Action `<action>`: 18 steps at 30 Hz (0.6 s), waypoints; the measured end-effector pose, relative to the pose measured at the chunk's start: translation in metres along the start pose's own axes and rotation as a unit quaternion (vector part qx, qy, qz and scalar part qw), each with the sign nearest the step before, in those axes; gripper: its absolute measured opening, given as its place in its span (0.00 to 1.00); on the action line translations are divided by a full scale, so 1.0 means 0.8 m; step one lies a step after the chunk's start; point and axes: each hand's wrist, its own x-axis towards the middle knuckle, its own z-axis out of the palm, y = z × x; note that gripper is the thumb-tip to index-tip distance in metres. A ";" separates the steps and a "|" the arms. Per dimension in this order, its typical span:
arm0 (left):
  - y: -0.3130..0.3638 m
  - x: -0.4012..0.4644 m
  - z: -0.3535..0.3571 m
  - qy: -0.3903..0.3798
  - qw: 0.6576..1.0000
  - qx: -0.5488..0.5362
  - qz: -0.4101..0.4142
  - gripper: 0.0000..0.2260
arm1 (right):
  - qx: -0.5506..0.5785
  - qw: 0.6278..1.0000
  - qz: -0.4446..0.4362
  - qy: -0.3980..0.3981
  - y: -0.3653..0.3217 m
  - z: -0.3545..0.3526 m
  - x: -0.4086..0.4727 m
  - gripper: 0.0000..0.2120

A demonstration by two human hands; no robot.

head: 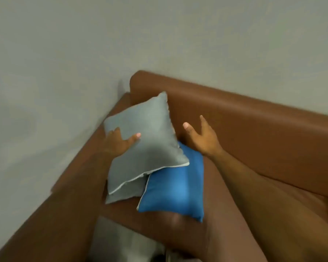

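A grey cushion [148, 133] is tilted in the corner of a brown leather sofa [254, 129]. My left hand [119, 141] grips its left edge, thumb on the front, fingers hidden behind. A second grey cushion [125, 191] lies under it, and a blue cushion [176, 188] lies beside that on the seat, partly under the top grey one. My right hand [203, 137] hovers open just right of the grey cushion, fingers spread, touching nothing.
A pale wall [83, 53] stands behind and left of the sofa. The sofa's armrest [64, 186] runs along the left, the backrest along the right. Something grey [121, 242] lies at the seat's front edge, blurred.
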 end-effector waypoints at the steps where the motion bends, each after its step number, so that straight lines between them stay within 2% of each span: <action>1: -0.007 -0.001 0.004 0.009 1.000 -0.013 -0.003 0.44 | 0.015 1.000 0.010 -0.019 0.003 0.011 0.012 0.46; 4: -0.033 0.003 0.021 0.033 0.993 -0.111 0.001 0.33 | 0.030 0.996 0.036 -0.070 0.016 0.042 0.044 0.47; 6: -0.049 0.014 0.036 0.023 0.987 -0.152 -0.047 0.37 | 0.032 0.993 0.047 -0.100 0.021 0.070 0.064 0.47; 11: -0.090 0.045 0.069 0.008 0.976 -0.177 -0.123 0.45 | 0.052 0.987 0.041 -0.149 0.037 0.118 0.095 0.41; 15: -0.119 0.064 0.087 0.084 0.955 -0.239 -0.155 0.47 | 0.092 0.981 0.061 -0.157 0.052 0.133 0.108 0.39; 18: -0.137 0.084 0.092 0.079 0.933 -0.294 -0.190 0.50 | 0.113 0.978 0.086 -0.152 0.060 0.139 0.119 0.39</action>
